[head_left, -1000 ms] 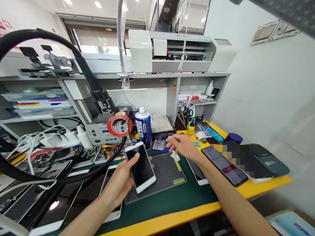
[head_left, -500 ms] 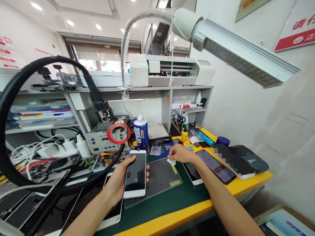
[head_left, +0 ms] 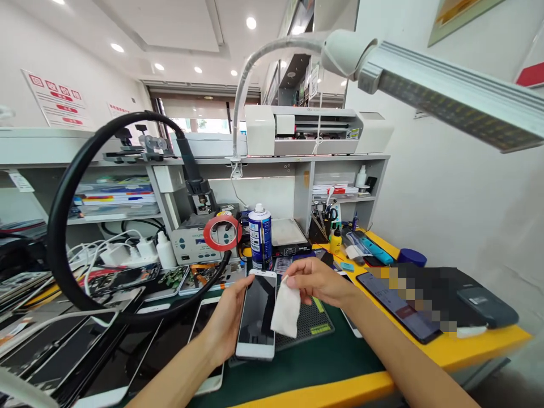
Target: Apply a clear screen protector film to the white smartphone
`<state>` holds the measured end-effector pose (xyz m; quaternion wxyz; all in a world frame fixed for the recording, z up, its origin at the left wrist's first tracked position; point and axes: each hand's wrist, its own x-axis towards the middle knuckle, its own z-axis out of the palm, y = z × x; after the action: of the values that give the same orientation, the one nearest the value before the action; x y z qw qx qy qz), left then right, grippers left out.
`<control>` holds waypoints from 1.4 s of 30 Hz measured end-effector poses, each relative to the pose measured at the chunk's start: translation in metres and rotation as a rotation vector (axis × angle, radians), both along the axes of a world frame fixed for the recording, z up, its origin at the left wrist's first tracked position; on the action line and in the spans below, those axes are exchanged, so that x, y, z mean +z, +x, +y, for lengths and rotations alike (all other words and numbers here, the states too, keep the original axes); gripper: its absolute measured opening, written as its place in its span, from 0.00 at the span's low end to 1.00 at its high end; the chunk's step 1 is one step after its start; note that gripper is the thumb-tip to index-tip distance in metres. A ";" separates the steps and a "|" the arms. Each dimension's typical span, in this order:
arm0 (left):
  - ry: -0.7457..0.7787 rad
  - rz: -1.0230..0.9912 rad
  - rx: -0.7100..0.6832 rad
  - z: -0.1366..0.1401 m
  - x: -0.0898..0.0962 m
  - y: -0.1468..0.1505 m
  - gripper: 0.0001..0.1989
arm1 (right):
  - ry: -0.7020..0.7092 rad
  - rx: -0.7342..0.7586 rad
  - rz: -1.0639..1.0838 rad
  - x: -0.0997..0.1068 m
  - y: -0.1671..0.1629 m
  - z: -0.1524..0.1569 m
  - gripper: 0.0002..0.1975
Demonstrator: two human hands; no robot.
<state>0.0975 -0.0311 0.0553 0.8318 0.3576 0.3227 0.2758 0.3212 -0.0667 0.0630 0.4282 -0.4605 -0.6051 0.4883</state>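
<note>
A left hand (head_left: 227, 314) curls around a white phone (head_left: 255, 311), which sits upright against the palm, its dark screen facing up, above the near-left part of a perforated mat (head_left: 314, 320). Over the same mat, a right hand (head_left: 318, 281) pinches a white cloth (head_left: 287, 310) between thumb and fingers, the cloth hanging at the phone's right edge. A spray can (head_left: 260, 235) stands behind the mat on the tabletop (head_left: 331, 368).
</note>
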 end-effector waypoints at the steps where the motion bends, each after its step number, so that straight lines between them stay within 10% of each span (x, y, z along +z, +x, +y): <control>1: -0.008 -0.003 -0.009 0.000 -0.001 0.000 0.17 | 0.033 -0.029 -0.029 -0.002 -0.005 0.001 0.20; 8: -0.052 0.065 -0.055 -0.003 -0.004 0.001 0.14 | 0.306 -0.268 -0.286 -0.005 -0.030 -0.007 0.10; 12: 0.034 0.133 0.017 0.000 -0.009 0.001 0.15 | 0.384 -0.164 -0.350 -0.002 -0.034 -0.017 0.12; 19: 0.149 0.145 0.056 0.004 -0.006 -0.003 0.16 | 0.243 -0.329 -0.231 -0.003 -0.028 -0.011 0.17; 24: 0.267 0.128 0.072 -0.002 0.001 -0.003 0.09 | -0.116 -0.013 -0.073 -0.017 -0.027 -0.004 0.19; 42: 0.001 0.053 0.017 0.003 -0.005 -0.008 0.14 | 0.077 -0.161 0.058 -0.025 -0.032 -0.001 0.11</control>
<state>0.0896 -0.0285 0.0504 0.8203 0.3626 0.3476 0.2735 0.2887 -0.0676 0.0382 0.5008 -0.4768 -0.5716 0.4418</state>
